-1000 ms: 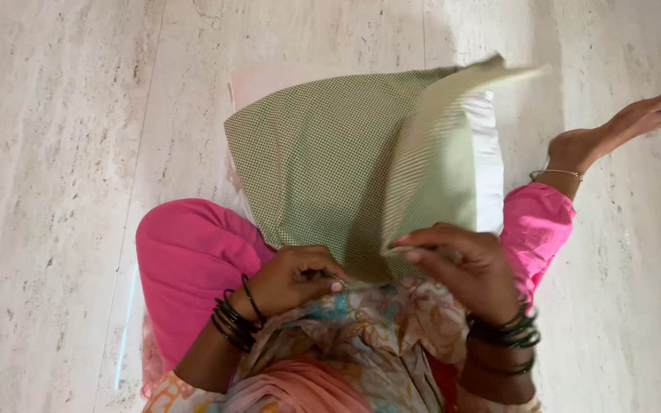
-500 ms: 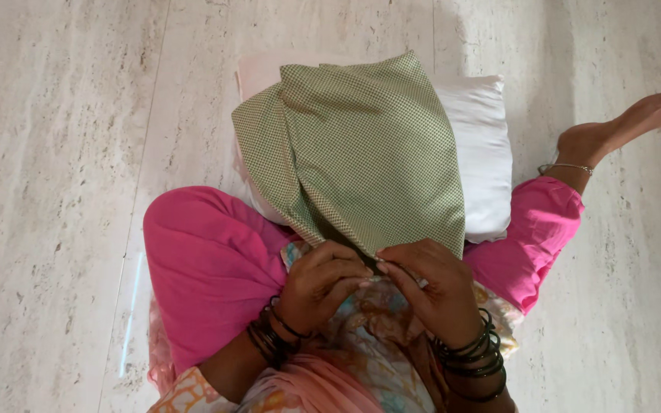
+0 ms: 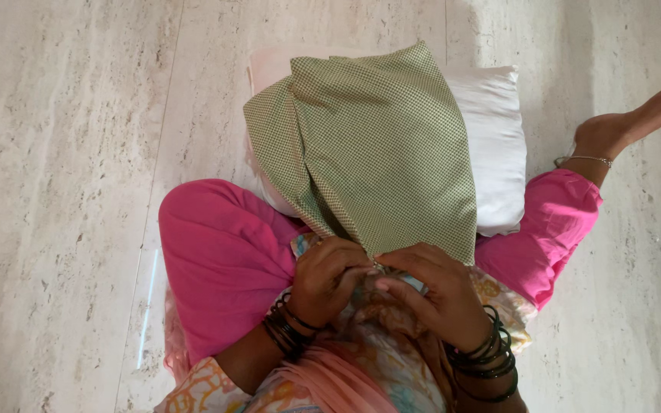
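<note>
Green checked pillow cover (image 3: 369, 153), draped over a white pillow (image 3: 491, 145) that lies on the pale stone floor (image 3: 63, 191) between the seated person's pink-trousered legs (image 3: 223, 252). Left hand (image 3: 330, 279) and right hand (image 3: 434, 291) meet at the cover's near edge, fingers curled and pinching the cloth at one small point, apparently a fastener too small to tell. Dark bangles (image 3: 288, 333) ring both wrists. A bare foot (image 3: 636, 122) with an anklet rests on the floor at the right, well apart from the hands
</note>
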